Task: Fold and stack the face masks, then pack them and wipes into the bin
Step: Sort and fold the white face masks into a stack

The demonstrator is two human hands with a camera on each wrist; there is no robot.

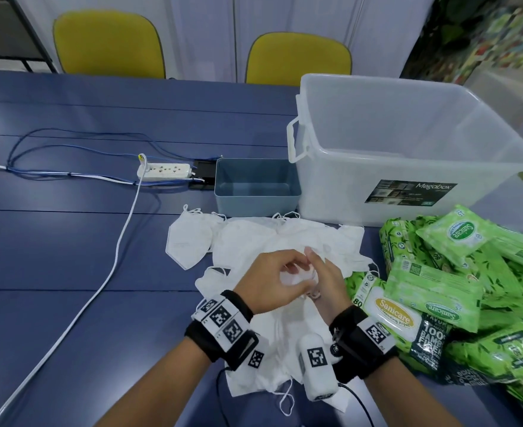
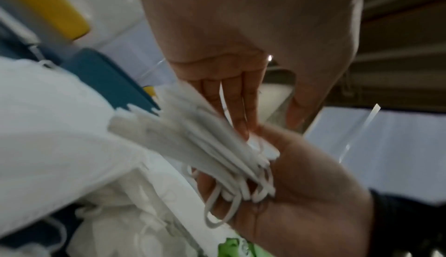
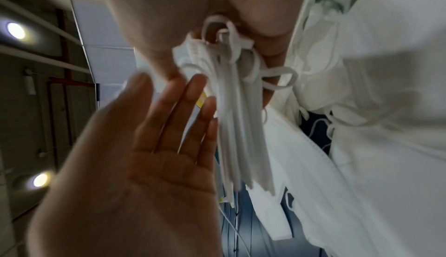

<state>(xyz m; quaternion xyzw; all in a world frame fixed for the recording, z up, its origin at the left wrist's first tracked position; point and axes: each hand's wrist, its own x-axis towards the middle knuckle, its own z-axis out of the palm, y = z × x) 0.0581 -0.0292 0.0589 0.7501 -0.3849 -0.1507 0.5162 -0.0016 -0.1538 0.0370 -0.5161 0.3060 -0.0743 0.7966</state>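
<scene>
A thin stack of folded white face masks (image 1: 291, 277) stands on edge between my two hands, above a loose heap of unfolded masks (image 1: 285, 238). My right hand (image 1: 326, 280) grips the end of the stack (image 2: 205, 146) where the ear loops bunch in its palm (image 2: 301, 184). My left hand (image 1: 269, 282) lays straight fingers (image 3: 183, 112) flat against the side of the stack (image 3: 236, 127). One folded mask (image 1: 186, 241) lies apart at the left. Green wipes packs (image 1: 439, 288) are piled at the right. A large clear bin (image 1: 408, 149) stands behind them.
A small grey-blue bin (image 1: 255, 183) sits beside the clear one, just behind the masks. A white power strip (image 1: 164, 171) lies left of it, and its white cable (image 1: 109, 272) runs to the near left edge of the table. Two yellow chairs (image 1: 109, 44) stand beyond the table.
</scene>
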